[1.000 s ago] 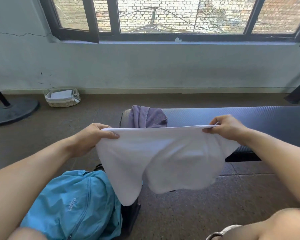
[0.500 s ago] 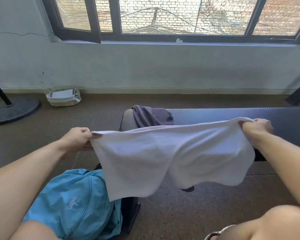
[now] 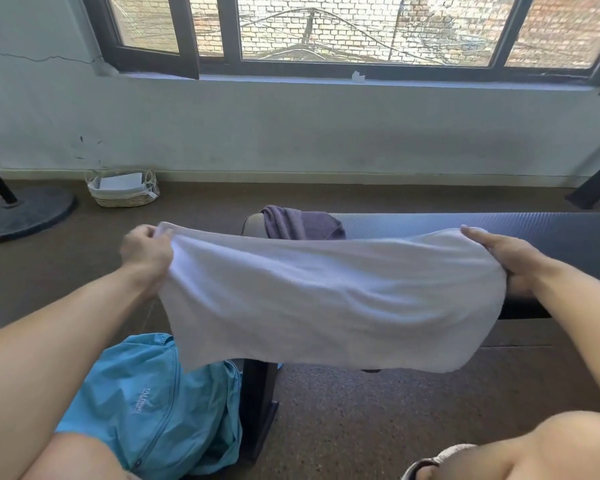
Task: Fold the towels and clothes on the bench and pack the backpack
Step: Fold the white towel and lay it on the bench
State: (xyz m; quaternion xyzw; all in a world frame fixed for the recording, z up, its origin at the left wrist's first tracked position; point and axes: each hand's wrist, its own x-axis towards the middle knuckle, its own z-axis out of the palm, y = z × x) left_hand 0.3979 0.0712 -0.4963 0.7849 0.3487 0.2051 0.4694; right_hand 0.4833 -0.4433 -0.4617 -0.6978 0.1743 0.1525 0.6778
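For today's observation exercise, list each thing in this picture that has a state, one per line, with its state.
White towel: stretched wide in the air, sagging, not folded small.
Left hand: grips the towel's left end.
Right hand: grips the towel's right end.
Purple cloth: crumpled on the bench.
Backpack: slumped on the floor; zip state hard to tell.
Basket: upright by the wall, white items inside.

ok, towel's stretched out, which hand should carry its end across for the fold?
Left, probably. The left hand pinches a towel corner in free air beyond the bench end; the right hand grips its end over the bench and can anchor.
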